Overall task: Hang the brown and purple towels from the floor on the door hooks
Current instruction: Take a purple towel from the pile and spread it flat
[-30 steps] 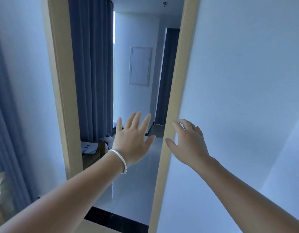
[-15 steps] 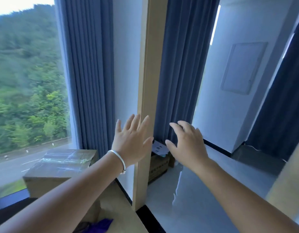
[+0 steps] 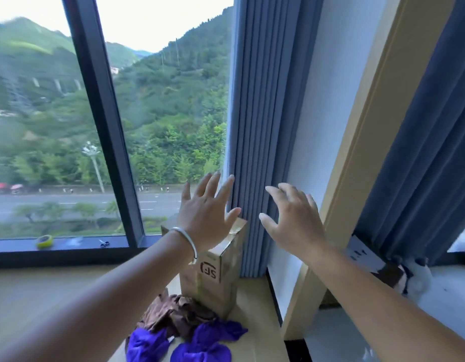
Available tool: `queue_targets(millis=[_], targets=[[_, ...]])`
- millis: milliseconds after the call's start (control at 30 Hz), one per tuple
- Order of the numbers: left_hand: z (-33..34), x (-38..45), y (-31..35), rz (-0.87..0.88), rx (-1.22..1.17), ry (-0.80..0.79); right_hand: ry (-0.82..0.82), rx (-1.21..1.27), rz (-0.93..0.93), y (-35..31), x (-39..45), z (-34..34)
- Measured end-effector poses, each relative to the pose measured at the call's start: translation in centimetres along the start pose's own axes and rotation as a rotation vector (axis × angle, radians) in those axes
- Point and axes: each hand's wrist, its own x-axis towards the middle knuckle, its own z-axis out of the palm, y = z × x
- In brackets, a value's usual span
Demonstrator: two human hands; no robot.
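A crumpled brown towel lies on the wooden floor at the foot of a cardboard box. A bright purple towel lies bunched in front of it, nearer to me. My left hand, with a silver bangle on the wrist, is held out in the air with fingers spread, well above the towels. My right hand is beside it, fingers spread and slightly bent, holding nothing. No door hooks are in view.
A tall cardboard box stands against blue curtains. A beige door frame rises at the right. A large window fills the left, with a tape roll and small scissors on its sill.
My view has swung left from the doorway to the window and down a little. Both towels and the box have come into sight. Both hands stay raised and spread.
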Motion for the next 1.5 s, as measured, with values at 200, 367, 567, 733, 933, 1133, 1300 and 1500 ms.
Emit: queue_targets(millis=[200,367,567,733,933,1133,1300,1500], targets=[[3.6,2.2,-6.8,-0.113,0.062,-0.039,-0.054,0.087,-0.093,-3.4,6.6,6.9],[7.0,4.5,-13.1,-0.201,0.075,-0.084,-0.127,0.130,-0.165,-6.7,12.4,12.8],[12.5,5.3,-20.3,-0.288,0.058,-0.145,-0.230,0.174,-0.233,-10.9,16.3,21.1],[19.7,2.1,-24.4,-0.412,0.003,-0.275,-0.436,0.173,-0.278,-13.1,14.9,29.8],[31.2,-6.5,-27.6,-0.645,-0.135,-0.425,-0.660,0.163,-0.344,-13.8,9.9,41.8],[44.4,-17.2,-27.9,-0.876,-0.228,-0.671,-0.915,0.100,-0.385,-11.8,3.2,56.1],[56.4,-25.7,-28.6,-1.070,-0.343,-0.746,-1.057,0.074,-0.378,-10.1,-2.7,69.3],[70.0,-35.8,-29.6,-1.229,-0.428,-0.753,-1.163,0.046,-0.496,-10.0,-10.1,84.2]])
